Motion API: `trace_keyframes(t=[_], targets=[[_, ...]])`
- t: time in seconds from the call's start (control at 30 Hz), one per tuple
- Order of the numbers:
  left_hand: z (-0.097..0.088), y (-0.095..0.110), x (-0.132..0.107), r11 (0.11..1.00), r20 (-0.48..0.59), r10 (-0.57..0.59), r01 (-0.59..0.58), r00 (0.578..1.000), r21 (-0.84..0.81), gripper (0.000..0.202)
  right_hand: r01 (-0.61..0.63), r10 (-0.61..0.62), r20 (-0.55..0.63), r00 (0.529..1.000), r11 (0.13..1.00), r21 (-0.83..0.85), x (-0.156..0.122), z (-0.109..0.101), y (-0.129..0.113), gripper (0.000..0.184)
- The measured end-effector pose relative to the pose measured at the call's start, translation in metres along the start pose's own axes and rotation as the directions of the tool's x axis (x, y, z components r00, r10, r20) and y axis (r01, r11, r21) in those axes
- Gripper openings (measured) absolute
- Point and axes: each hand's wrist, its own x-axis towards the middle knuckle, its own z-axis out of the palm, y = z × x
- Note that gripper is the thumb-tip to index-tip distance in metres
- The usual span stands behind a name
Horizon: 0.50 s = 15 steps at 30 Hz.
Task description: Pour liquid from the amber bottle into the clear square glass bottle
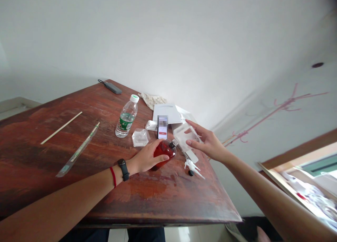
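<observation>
My left hand is wrapped round a small bottle of red liquid that lies tilted on the wooden table, its open neck pointing right. My right hand is closed on a clear plastic container just right of the bottle's neck, thumb and fingers on its sides. A white pump sprayer head and a small black cap lie on the table below that hand.
A water bottle, a clear glass square block, a phone, white papers, a cloth, a wooden stick, a wrapped straw-like tube and a dark pouch lie on the table. A wall stands behind.
</observation>
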Motion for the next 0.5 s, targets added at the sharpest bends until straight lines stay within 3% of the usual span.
trace_keyframes(t=[0.3,0.5], targets=[[-0.001,-0.0012,0.0008,1.0,0.021,-0.002,0.002,1.0,-0.009,0.066,-0.054,0.054,0.005,0.999,0.998,-0.036,-0.0002,-0.0005,-0.0041,0.081],[-0.0003,0.0015,0.0001,1.0,-0.004,0.001,-0.002,1.0,-0.021,0.065,-0.063,0.064,-0.012,0.998,0.998,0.029,-0.0013,0.0024,0.0003,0.083]])
